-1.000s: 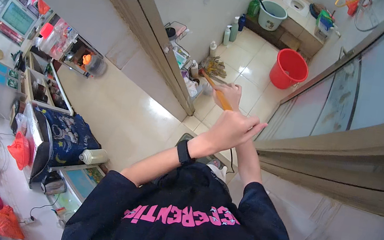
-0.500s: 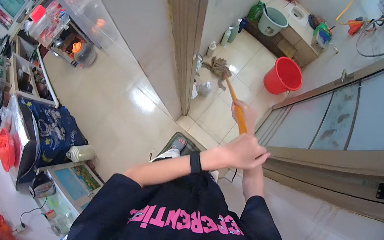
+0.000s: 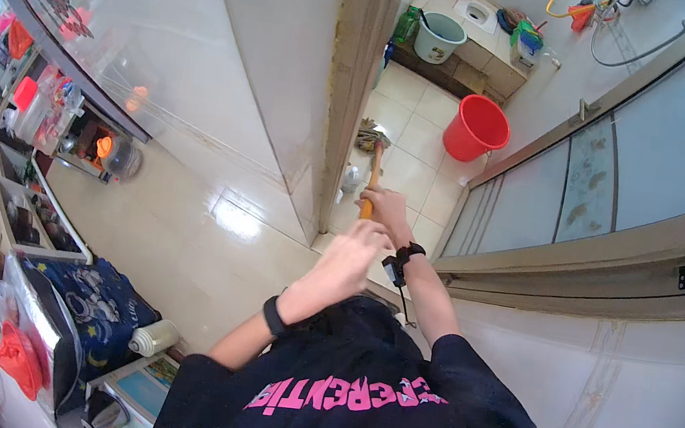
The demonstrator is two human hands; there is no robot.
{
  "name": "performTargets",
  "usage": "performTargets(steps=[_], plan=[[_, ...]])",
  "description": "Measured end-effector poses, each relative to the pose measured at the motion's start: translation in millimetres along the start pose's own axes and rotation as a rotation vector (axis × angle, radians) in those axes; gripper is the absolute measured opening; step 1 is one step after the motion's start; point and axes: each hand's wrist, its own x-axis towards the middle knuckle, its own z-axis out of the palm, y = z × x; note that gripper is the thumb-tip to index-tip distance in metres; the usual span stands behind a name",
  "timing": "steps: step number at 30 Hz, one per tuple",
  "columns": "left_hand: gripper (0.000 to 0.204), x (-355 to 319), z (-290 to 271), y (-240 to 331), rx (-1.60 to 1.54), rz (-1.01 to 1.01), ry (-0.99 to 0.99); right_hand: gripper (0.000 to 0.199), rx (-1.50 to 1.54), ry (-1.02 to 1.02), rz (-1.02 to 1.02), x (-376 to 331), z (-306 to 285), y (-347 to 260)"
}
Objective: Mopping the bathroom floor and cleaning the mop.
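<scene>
A mop (image 3: 376, 164) with a yellow-orange handle reaches away from me through the doorway, its grey-brown strands on the tiled floor near the left door frame. My right hand (image 3: 389, 210) is wrapped around the handle partway down. Closer to my body, my left hand (image 3: 352, 255) is closed at the upper end of the handle, which its fingers mostly hide. Both wrists wear dark bands.
Beyond the mop stands a red bucket (image 3: 477, 130); a pale green bucket (image 3: 440, 38) rests by the tiled step (image 3: 488, 57). A frosted glass door (image 3: 581, 188) is on the right, the door frame (image 3: 357, 101) on the left. Shelves (image 3: 28, 211) line the far left.
The mop head has shifted left in view and its handle now stands more upright. Both hands have moved left, and the view has turned, so the buckets appear further left.
</scene>
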Motion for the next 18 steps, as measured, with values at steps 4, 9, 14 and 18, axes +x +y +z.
performTargets(steps=[4, 9, 14, 18], plan=[[0.036, -45, -30, -20, 0.114, -0.325, -0.051, 0.013, -0.029, -0.168, 0.027, 13, 29, -28], [0.025, -73, -5, -27, 0.039, -0.531, -0.091, 0.015, -0.034, -0.218, 0.063, -1, 45, -30], [0.014, -60, 38, -44, -0.058, -0.403, -0.04, 0.019, -0.074, -0.173, 0.114, -7, 44, -7], [0.014, -35, 52, -64, -0.16, -0.279, -0.099, 0.016, -0.089, -0.106, 0.138, 2, 42, 18]])
